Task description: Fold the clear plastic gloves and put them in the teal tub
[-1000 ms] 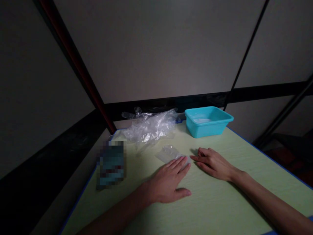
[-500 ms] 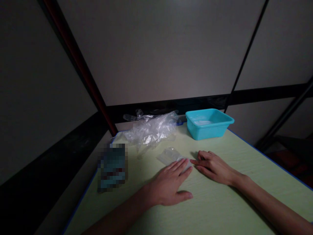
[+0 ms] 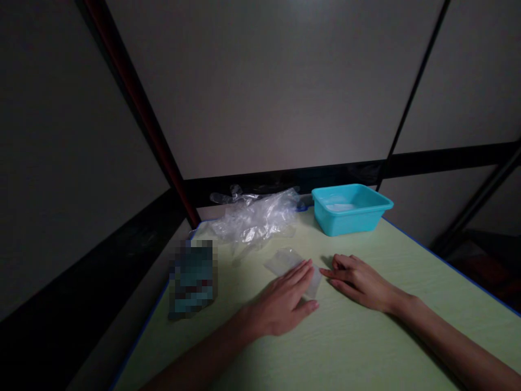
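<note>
A small folded piece of clear plastic [image 3: 280,261] lies flat on the table in the head view. Across its middle and near side rests my left hand [image 3: 285,301], flat with the fingers stretched out and together, and the thumb apart. At the plastic's right edge is my right hand [image 3: 360,282]. Its index finger points left to that edge, the thumb is extended below, and the other fingers are curled. Neither hand grasps anything. Behind them lies a crumpled pile of clear disposable plastic gloves [image 3: 260,220], with finger shapes at its edges.
A turquoise plastic basin [image 3: 345,220] stands at the back right, with something whitish inside. On the left edge of the pale green table [image 3: 366,347] is a blurred-out teal packet [image 3: 193,279]. Wall panels [image 3: 280,98] rise close behind the table.
My left hand has shifted slightly and its thumb has moved up toward the fingers. More of the plastic's right part now shows. My right hand keeps its pose; the view has moved a little.
</note>
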`<state>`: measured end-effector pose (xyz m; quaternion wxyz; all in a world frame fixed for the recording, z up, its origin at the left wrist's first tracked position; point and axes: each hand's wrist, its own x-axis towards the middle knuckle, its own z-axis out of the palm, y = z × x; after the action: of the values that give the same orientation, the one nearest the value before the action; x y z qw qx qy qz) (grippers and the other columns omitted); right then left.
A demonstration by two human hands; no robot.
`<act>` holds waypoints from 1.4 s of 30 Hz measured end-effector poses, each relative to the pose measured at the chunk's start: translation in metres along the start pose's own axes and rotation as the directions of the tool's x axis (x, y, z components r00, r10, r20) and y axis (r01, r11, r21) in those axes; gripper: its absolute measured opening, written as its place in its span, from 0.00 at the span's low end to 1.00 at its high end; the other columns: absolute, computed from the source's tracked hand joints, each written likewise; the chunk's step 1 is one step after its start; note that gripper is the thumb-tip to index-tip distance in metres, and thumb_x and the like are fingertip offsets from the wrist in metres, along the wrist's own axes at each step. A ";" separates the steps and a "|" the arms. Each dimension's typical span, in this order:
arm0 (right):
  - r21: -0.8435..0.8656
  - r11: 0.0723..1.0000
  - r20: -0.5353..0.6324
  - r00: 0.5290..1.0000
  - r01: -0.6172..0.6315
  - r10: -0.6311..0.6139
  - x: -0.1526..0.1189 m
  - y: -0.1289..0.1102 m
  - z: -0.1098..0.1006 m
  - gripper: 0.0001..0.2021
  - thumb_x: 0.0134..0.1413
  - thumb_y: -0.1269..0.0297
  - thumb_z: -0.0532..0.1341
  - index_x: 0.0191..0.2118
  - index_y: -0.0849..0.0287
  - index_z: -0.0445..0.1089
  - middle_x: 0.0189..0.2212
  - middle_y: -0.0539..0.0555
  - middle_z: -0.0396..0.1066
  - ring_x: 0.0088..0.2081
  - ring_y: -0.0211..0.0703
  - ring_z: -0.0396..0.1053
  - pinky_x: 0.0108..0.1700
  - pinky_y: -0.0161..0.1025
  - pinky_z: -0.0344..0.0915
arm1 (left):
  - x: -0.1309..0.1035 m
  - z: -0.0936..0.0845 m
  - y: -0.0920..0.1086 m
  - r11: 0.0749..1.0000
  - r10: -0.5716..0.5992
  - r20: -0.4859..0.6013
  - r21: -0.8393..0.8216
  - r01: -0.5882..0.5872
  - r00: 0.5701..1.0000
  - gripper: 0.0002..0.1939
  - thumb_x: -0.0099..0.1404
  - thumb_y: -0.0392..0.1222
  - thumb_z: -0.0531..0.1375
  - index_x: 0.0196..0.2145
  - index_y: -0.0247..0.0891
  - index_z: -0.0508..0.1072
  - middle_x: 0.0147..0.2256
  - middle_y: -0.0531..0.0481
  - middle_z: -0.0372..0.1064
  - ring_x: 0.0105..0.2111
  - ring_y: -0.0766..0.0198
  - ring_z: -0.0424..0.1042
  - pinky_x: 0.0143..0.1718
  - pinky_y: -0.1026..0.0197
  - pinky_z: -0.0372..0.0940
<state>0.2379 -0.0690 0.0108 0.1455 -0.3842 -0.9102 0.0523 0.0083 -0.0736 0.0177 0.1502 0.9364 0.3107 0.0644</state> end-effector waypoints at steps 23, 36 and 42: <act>0.143 0.990 -0.031 1.000 0.002 0.002 -0.002 0.003 -0.003 0.16 0.59 0.61 0.47 0.47 0.59 0.66 0.30 0.55 0.60 0.34 0.42 0.61 0.36 0.39 0.59 | 0.002 0.001 -0.063 0.959 -0.087 -0.120 0.257 0.116 0.989 0.33 0.64 0.56 0.42 0.58 0.29 0.44 0.59 0.37 0.38 0.59 0.60 0.36 0.56 0.58 0.39; 0.172 0.985 -0.045 0.999 0.018 -0.011 -0.001 0.003 -0.004 0.16 0.59 0.62 0.46 0.40 0.61 0.69 0.28 0.54 0.59 0.32 0.41 0.61 0.33 0.38 0.60 | -0.003 -0.005 -0.059 0.987 -0.084 -0.153 0.125 0.104 0.985 0.42 0.55 0.55 0.55 0.59 0.37 0.39 0.60 0.42 0.33 0.59 0.56 0.33 0.57 0.51 0.37; 0.210 0.977 -0.023 0.999 0.042 -0.038 -0.002 0.000 -0.003 0.14 0.58 0.63 0.48 0.38 0.62 0.69 0.29 0.54 0.59 0.31 0.40 0.60 0.33 0.37 0.59 | -0.001 -0.003 -0.059 0.983 -0.100 -0.334 0.112 0.145 0.937 0.37 0.54 0.48 0.58 0.57 0.36 0.48 0.60 0.42 0.40 0.59 0.57 0.38 0.57 0.52 0.40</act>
<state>0.2404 -0.0709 0.0134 0.1952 -0.3488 -0.9056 0.1419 -0.0257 -0.0288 0.0013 0.0366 0.8994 0.3929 0.1880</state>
